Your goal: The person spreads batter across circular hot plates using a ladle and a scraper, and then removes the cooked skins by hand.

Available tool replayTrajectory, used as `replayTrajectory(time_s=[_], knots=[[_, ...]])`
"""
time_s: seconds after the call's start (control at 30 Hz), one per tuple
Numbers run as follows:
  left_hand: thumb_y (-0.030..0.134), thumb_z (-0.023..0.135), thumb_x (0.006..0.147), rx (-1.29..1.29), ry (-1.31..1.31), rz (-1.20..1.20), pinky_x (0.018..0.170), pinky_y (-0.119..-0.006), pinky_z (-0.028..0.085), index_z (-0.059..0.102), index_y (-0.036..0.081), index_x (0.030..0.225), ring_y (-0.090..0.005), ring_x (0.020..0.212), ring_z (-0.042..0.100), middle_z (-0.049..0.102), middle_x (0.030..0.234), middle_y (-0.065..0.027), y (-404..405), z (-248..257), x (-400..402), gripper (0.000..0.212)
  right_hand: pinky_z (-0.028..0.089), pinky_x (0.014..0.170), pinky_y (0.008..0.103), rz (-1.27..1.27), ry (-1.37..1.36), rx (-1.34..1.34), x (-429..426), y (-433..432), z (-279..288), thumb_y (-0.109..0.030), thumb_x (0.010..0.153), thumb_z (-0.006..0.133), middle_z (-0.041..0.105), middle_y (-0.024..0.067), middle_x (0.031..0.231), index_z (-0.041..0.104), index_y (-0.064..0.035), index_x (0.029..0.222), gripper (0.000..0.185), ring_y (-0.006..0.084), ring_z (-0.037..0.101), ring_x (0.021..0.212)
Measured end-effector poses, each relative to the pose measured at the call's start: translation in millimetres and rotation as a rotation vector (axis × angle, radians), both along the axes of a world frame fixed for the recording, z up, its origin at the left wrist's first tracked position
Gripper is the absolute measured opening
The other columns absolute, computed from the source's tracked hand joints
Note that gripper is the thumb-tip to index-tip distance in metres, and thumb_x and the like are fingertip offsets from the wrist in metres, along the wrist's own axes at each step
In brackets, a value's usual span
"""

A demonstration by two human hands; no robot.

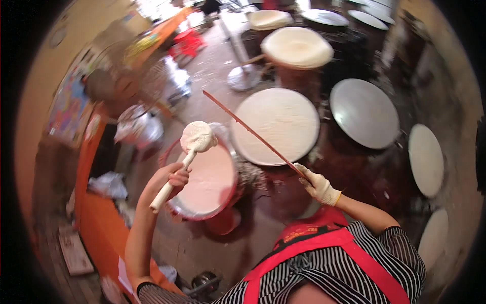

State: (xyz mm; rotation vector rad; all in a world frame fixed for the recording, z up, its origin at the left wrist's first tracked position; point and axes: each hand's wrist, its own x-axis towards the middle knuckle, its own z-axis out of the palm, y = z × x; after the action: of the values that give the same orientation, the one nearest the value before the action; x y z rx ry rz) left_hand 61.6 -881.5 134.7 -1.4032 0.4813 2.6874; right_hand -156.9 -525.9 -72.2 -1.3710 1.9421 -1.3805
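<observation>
My bare left hand (175, 180) grips the handle of a batter-coated ladle (198, 137), raised over the left rim of a red bucket (234, 190). Pale, thick batter (207, 182) fills much of the bucket. My right hand (319, 186), in a whitish knit glove with a yellow cuff, holds one end of a long thin reddish-brown stick (258, 136). The stick slants up and left across the near left part of a round griddle (279, 125), which is covered with a pale layer of batter. Whether the stick touches the griddle I cannot tell.
A bare grey round griddle (364, 113) lies to the right, with more pale discs (426, 160) beyond it. Farther back a pale sheet (297, 47) covers another round top. An orange table (104, 212) and a blurred fan-like object (121, 81) stand on the left.
</observation>
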Motion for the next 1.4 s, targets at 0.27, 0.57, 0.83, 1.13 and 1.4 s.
replayTrajectory(time_s=[0.27, 0.57, 0.83, 1.13, 1.4], knots=[[0.01, 0.045, 0.087, -0.515, 0.207, -0.763, 0.038, -0.018, 0.033, 0.047, -0.001, 0.103, -0.0032, 0.046, 0.034, 0.039, 0.067, 0.0019, 131.4, 22.1, -238.5, 0.02, 0.045, 0.065, 0.0261, -0.276, -0.204, -0.042, -95.3, 123.9, 55.3, -0.013, 0.094, 0.045, 0.054, 0.0058, 0.075, 0.045, -0.0023, 0.13, 0.038, 0.0117, 0.051, 0.067], [0.009, 0.065, 0.072, -1.914, 0.475, -0.999, 0.066, -0.044, 0.046, 0.051, -0.001, 0.089, -0.0394, 0.074, 0.059, 0.06, 0.076, -0.0228, 337.4, -50.5, -445.1, 0.024, 0.045, 0.075, 0.045, -0.744, 0.22, 0.062, -234.5, 247.2, 68.1, -0.021, 0.09, 0.048, 0.061, 0.0207, 0.096, 0.051, -0.0101, 0.125, 0.037, 0.0395, 0.057, 0.087], [0.004, 0.062, 0.068, -1.454, 0.38, -0.652, 0.042, -0.028, 0.045, 0.049, -0.001, 0.084, -0.0162, 0.046, 0.057, 0.058, 0.063, -0.0108, 434.4, -174.8, -505.2, 0.022, 0.047, 0.066, 0.0337, -1.005, -0.207, 0.037, -207.4, 316.8, -79.0, -0.023, 0.092, 0.05, 0.061, 0.0111, 0.088, 0.044, -0.0207, 0.134, 0.043, 0.0255, 0.059, 0.076], [0.019, 0.06, 0.088, -0.931, 0.749, -0.117, 0.038, -0.022, 0.038, 0.05, 0.0, 0.088, -0.0106, 0.042, 0.048, 0.054, 0.063, -0.0054, 406.4, -124.1, -558.1, 0.022, 0.045, 0.055, 0.0309, -1.2, -0.292, -0.121, -269.4, 230.1, -124.0, -0.022, 0.094, 0.047, 0.061, 0.0064, 0.086, 0.043, -0.0288, 0.135, 0.041, 0.0207, 0.056, 0.061], [0.028, 0.059, 0.086, -0.801, 0.44, -0.366, 0.04, -0.017, 0.026, 0.051, 0.008, 0.086, -0.0043, 0.049, 0.038, 0.046, 0.067, 0.0011, 325.6, -80.2, -453.0, 0.022, 0.027, 0.031, 0.0238, -1.173, -1.331, -0.626, -214.6, 199.8, -68.1, -0.035, 0.093, 0.05, 0.036, -0.0053, 0.051, 0.043, -0.0374, 0.133, 0.04, 0.0076, 0.032, 0.035]])
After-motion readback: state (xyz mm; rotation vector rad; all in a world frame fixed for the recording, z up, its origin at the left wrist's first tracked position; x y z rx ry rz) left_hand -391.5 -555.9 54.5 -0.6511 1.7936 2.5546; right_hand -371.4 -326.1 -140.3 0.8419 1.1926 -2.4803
